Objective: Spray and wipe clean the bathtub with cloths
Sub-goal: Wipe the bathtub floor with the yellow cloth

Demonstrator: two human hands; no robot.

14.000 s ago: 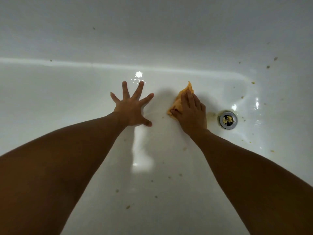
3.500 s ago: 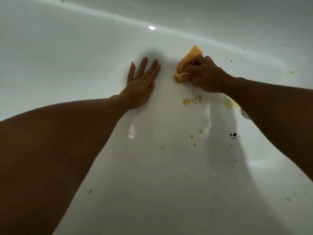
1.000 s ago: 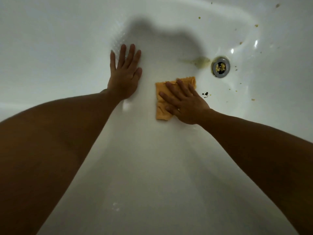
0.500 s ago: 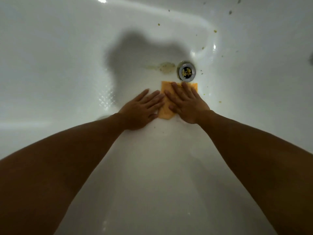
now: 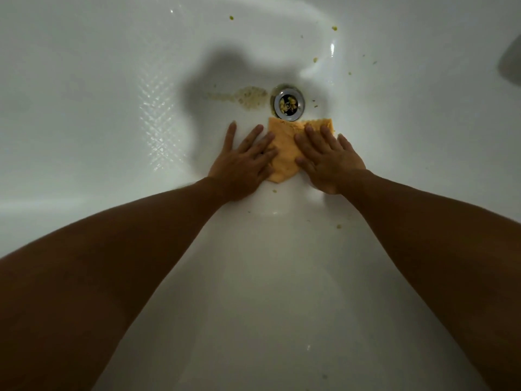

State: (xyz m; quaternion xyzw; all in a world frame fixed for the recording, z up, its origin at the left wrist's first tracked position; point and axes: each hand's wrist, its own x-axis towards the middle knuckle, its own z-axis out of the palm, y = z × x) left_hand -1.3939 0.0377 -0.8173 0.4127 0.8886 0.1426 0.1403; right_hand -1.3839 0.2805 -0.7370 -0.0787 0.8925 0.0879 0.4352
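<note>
Mid-frame, the left hand (image 5: 242, 162) and right hand (image 5: 327, 159) press flat, fingers straight, on the orange cloth (image 5: 284, 153) touching the drain (image 5: 289, 105) in the bathtub (image 5: 84, 108).

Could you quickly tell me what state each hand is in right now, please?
Left hand: open, flat on the bathtub, fingers touching the orange cloth.
Right hand: open, flat, pressing the orange cloth.

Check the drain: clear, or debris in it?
Debris in it. Yellowish bits sit inside the drain opening, and a smear of similar residue lies on the bathtub floor just left of it.
</note>
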